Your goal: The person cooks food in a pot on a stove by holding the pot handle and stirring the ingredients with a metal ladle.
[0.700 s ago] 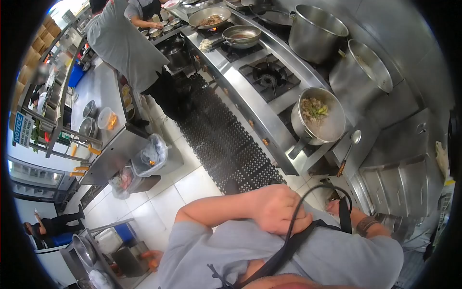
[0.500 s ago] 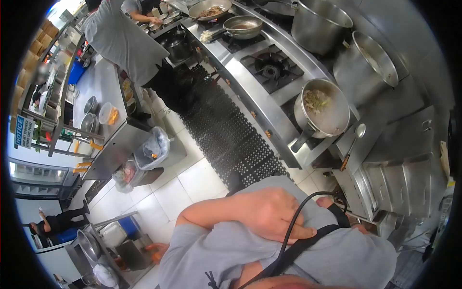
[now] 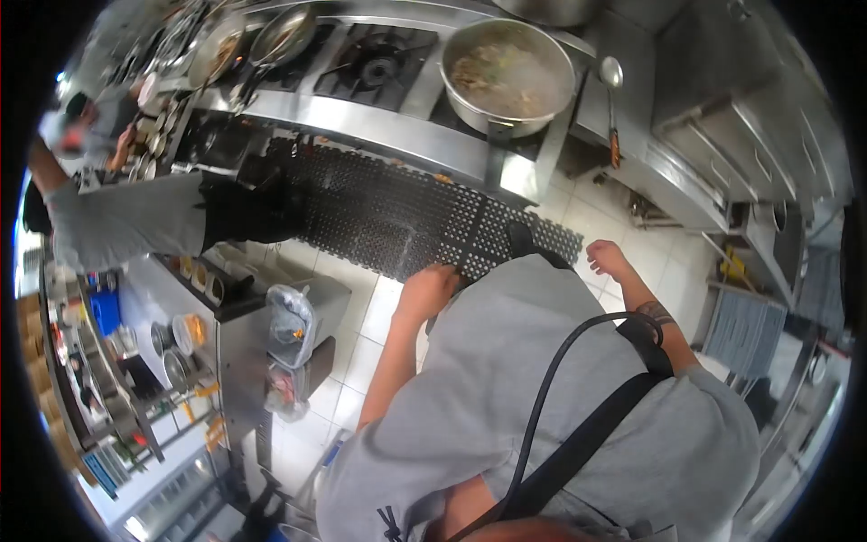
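My left hand [image 3: 430, 291] hangs at my left side, beside my grey shirt [image 3: 533, 361]. Its fingers are loosely bent, with nothing visible in them. On the other side, my right hand [image 3: 607, 259] is held away from my body above the tiled floor. Those fingers are slightly curled and apart, and hold nothing that I can see. Ahead of both hands, a steaming pot [image 3: 510, 77] of chunky food in liquid stands on the stove, its handle towards me. A spoon [image 3: 613, 104] with a brown handle lies to the right of the pot.
A black perforated mat [image 3: 379, 212] runs along the stove. Left of me are a co-worker [image 3: 126, 217] in grey, a lined bin [image 3: 291, 330] and a steel counter [image 3: 239, 361]. Pans [image 3: 282, 38] and a bare burner [image 3: 377, 68] are on the stove; steel cabinets [image 3: 704, 154] stand right.
My left hand has left the black strap at my chest and dropped to my side. My right hand has moved outward and forward. The view has turned, shifting the stove leftward and upward.
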Available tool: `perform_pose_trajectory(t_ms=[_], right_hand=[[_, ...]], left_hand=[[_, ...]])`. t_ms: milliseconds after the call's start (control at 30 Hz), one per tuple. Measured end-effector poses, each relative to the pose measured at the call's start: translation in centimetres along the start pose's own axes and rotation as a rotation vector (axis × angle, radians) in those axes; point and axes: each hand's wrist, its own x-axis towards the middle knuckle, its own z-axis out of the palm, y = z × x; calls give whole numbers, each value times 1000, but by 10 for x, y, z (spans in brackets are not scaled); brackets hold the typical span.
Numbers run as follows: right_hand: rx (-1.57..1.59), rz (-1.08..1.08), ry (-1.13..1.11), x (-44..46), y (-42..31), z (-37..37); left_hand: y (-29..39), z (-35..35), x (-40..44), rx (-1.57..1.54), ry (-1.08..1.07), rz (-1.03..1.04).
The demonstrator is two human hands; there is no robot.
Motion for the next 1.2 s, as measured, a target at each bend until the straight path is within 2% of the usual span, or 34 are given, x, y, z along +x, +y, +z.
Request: perform_pose_trajectory(t_ms=[67, 133, 200, 233, 267, 300, 367, 433, 500, 567, 600, 667, 733, 867, 1000, 1067, 1200], right_hand=[[57, 76, 62, -11, 18, -1], [82, 123, 53, -20, 45, 3], [126, 184, 22, -34, 68, 6], [142, 253, 16, -41, 81, 7], [159, 316, 6, -46, 93, 11], [-108, 93, -132, -29, 141, 13], [-604, -160, -347, -15, 171, 6], [-839, -208, -430, 0, 166, -4], [-598, -140, -371, 27, 173, -15], [-546, -294, -332, 48, 147, -34], [-523, -371, -313, 58, 134, -44], [240, 185, -52, 78, 85, -56], [245, 76, -32, 87, 34, -80], [193, 31, -13, 107, -21, -112], [243, 48, -32, 119, -22, -133], [222, 124, -47, 119, -11, -134], [233, 220, -107, 113, 32, -133]], left_hand=[[-20, 4, 0, 161, -407, -82], [-34, 7, 7, 131, -471, -48], [-34, 5, 28, 326, -554, -79], [-32, 6, 39, 322, -559, -83], [-29, 4, 54, 312, -482, -92], [-27, 2, 69, 305, -400, -102], [-10, -4, 100, 302, -306, -119], [25, -8, 130, -69, 77, -214], [52, -2, 157, -139, 136, -247], [73, 4, 180, -216, 190, -273], [82, 7, 190, -225, 127, -278], [86, 19, 209, -235, 71, -287], [77, 39, 222, -214, 100, -353], [93, 37, 221, -66, 132, -470], [100, 33, 221, -198, 146, -532], [88, 40, 222, -138, 173, -455], [92, 34, 222, -129, 148, -453]])
